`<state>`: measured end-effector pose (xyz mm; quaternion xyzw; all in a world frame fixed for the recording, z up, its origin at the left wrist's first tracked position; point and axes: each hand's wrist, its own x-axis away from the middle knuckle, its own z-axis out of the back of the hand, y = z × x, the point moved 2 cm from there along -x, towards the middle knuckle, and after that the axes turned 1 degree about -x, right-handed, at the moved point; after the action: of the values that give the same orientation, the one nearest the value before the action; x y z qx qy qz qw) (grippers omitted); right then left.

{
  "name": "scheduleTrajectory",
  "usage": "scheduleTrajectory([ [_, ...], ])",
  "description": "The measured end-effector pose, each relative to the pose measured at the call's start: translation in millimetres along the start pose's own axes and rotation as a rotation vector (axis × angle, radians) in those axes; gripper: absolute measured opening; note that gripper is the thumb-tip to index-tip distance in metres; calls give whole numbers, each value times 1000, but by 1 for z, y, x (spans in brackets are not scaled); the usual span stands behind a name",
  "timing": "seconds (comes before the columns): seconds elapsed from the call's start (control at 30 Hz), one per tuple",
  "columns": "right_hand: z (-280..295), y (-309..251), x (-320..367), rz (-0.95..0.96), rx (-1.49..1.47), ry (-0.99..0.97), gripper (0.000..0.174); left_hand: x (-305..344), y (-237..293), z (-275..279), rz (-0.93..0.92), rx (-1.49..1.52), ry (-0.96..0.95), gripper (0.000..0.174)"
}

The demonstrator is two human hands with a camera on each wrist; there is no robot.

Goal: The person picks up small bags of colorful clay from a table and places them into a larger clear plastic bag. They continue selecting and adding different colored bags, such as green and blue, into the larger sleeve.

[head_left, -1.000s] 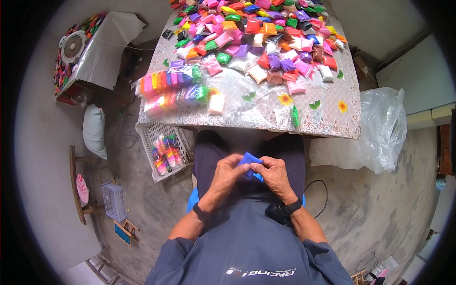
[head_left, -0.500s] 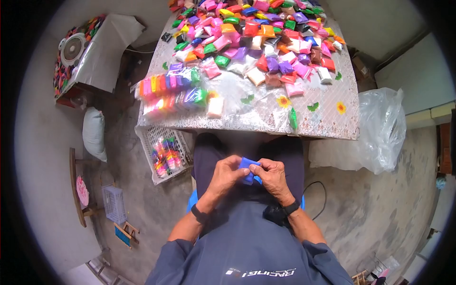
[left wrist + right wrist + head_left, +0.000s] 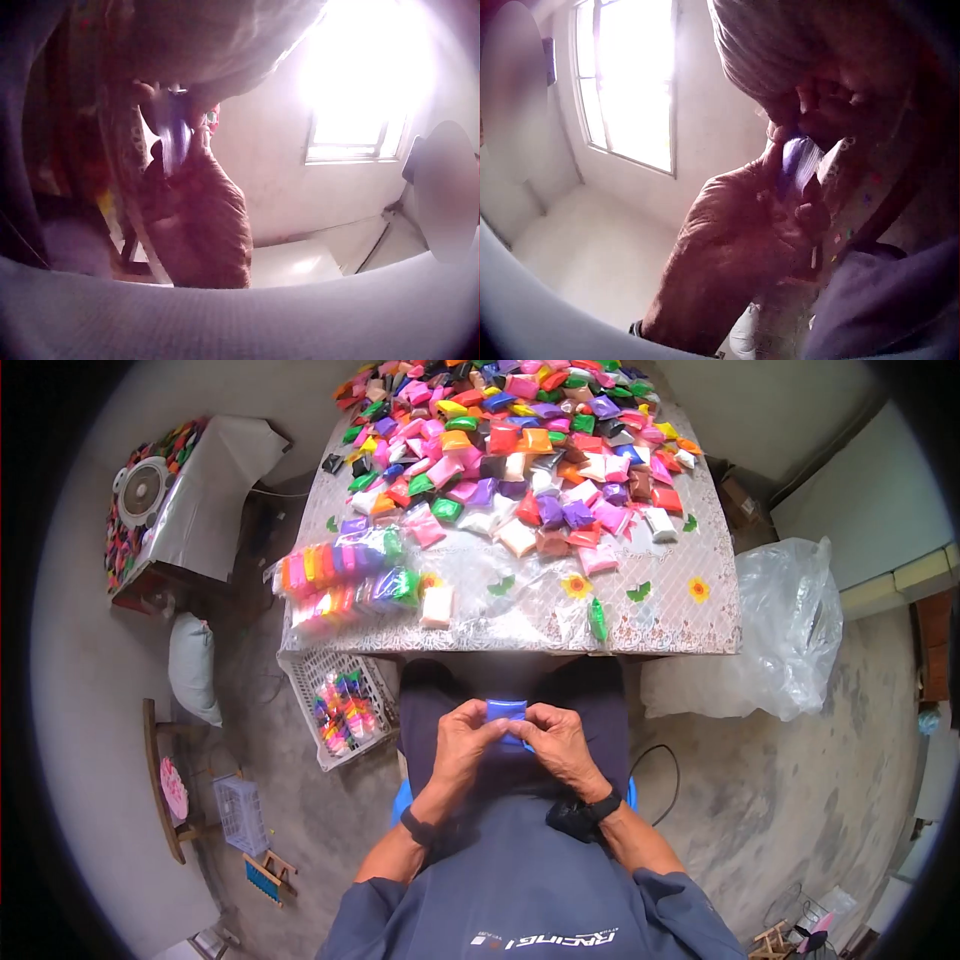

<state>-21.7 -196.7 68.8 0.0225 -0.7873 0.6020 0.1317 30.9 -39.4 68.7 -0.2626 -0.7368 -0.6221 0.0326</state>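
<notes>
A small blue plastic packet (image 3: 507, 710) is held over the lap, close to the table's front edge. My left hand (image 3: 462, 745) pinches its left side, while my right hand (image 3: 560, 742) pinches the right side. Both thumbs meet over its near face, and the fingers behind it are mostly hidden. From the left wrist, the packet (image 3: 176, 139) shows as a shiny bluish strip between the two hands. The right wrist view also has the packet (image 3: 799, 161) between the fingertips.
Several coloured packets lie in a big pile (image 3: 520, 460) on the table (image 3: 665, 622). Clear bags with rows of packets (image 3: 340, 565) lie at its left, near a white packet (image 3: 436, 607). A green packet (image 3: 598, 620) lies by the front edge. Below stands a white crate (image 3: 345, 760).
The blue packet has turned from a tilted position to one with its top edge level, and both hands have shifted slightly left. The head view has shifted a little as well.
</notes>
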Motion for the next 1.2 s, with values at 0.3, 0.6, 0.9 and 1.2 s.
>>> scheduleTrajectory([
  [0.3,7,9,-4,-59,67,37,25,-2,11,-2,123,-99,-42,19],
  [0.6,12,15,-3,-279,39,12,29,1,-1,12,181,-87,-46,18],
  [0.9,15,14,1,-534,-266,-51,37,14,16,7,-627,-636,-223,51],
  [1.2,25,17,3,-142,82,30,29,9,-3,24,10,-238,-90,21],
])
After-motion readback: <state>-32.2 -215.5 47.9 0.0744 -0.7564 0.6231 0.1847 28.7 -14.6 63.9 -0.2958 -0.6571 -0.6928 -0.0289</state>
